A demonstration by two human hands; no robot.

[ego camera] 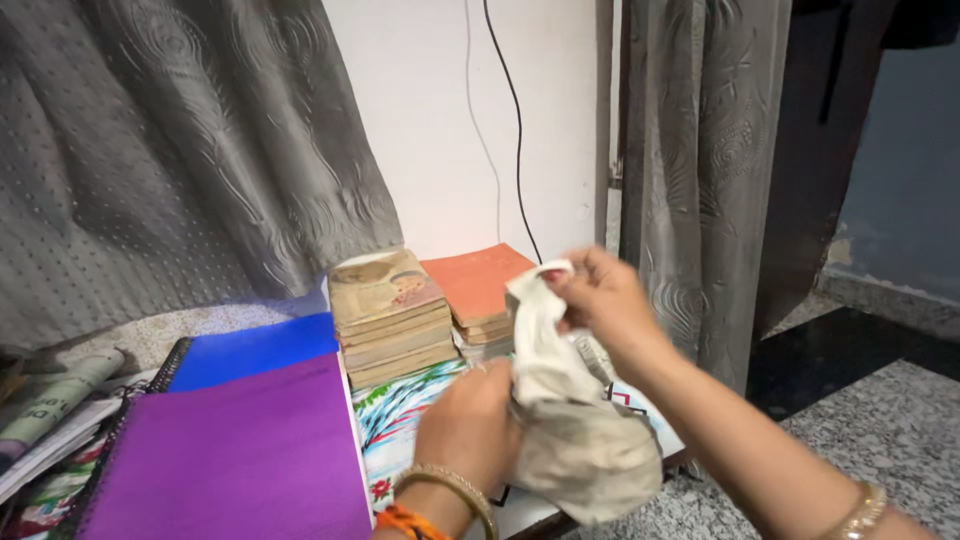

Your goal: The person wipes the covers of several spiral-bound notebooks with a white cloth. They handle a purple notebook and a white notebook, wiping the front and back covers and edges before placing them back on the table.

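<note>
Both hands hold one off-white cloth point(565, 410) above the right end of the table point(530, 505). The right hand point(600, 295) pinches the cloth's upper end between fingertips, lifting it; the left hand point(470, 425) grips the bunched lower part — fingers closed into the fabric. Just behind the cloth stand two stacks of old books point(390, 315) — one tan, one topped with an orange cover point(475, 280). A purple notebook point(235, 460) and a blue one point(250, 350) lie toward the table's left side.
</note>
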